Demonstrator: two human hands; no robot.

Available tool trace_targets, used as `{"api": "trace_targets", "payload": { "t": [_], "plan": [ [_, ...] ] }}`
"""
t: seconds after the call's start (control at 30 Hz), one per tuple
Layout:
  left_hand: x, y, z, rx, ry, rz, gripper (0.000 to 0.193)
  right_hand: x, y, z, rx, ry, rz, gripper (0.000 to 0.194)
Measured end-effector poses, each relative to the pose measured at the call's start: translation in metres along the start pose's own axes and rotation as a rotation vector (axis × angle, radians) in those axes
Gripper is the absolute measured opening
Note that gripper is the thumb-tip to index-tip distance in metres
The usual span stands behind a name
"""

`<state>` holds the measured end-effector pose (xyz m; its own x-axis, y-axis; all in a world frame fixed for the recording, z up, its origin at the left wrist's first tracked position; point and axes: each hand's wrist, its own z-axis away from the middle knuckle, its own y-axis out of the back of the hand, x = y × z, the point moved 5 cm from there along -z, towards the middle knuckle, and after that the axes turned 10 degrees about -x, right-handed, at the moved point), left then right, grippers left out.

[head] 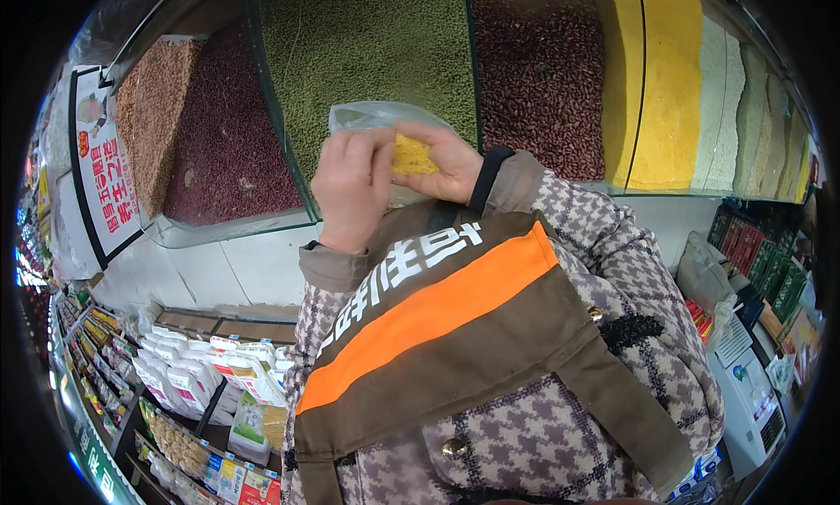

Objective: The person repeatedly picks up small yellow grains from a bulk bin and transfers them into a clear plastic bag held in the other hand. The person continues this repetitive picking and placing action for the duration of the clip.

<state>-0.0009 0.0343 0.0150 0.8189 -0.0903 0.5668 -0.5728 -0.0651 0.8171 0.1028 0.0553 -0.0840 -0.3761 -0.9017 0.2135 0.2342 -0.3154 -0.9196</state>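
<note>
My left hand [354, 183] is raised over the front edge of the bean bins, fingers curled and pinching near a small yellow bundle. My right hand [446, 160] is beside it, its fingers around the yellow bundle [412, 156], which looks like grain or meal in thin plastic. Just beyond both hands lies a clear plastic bag [367, 115], partly hidden by them, over the bin of green mung beans [367, 45]. Whether the bag and the bundle are one piece, I cannot tell.
Glass dividers separate dark red kidney beans [538, 85], small red beans [226, 131], peanuts [154, 104] and yellow meal [669, 91]. Shelves with white packaged bags [190, 374] stand at lower left. Plastic crates [755, 259] and a white appliance [748, 400] are at right.
</note>
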Motion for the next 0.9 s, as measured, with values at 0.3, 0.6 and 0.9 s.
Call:
{"api": "trace_targets", "payload": {
  "t": [0.3, 0.6, 0.9],
  "plan": [
    [0.028, -0.005, 0.001, -0.169, -0.126, -0.043, 0.020, 0.002, -0.001, -0.001, -0.086, -0.069, 0.038, 0.040],
    [-0.004, 0.018, 0.009, 0.000, 0.174, 0.519, 0.011, 0.002, -0.010, 0.000, -0.042, 0.007, 0.032, 0.042],
    [-0.019, 0.004, 0.019, -0.089, 0.359, 1.083, 0.017, 0.000, -0.008, -0.001, -0.045, 0.016, 0.017, 0.044]
  ]
}}
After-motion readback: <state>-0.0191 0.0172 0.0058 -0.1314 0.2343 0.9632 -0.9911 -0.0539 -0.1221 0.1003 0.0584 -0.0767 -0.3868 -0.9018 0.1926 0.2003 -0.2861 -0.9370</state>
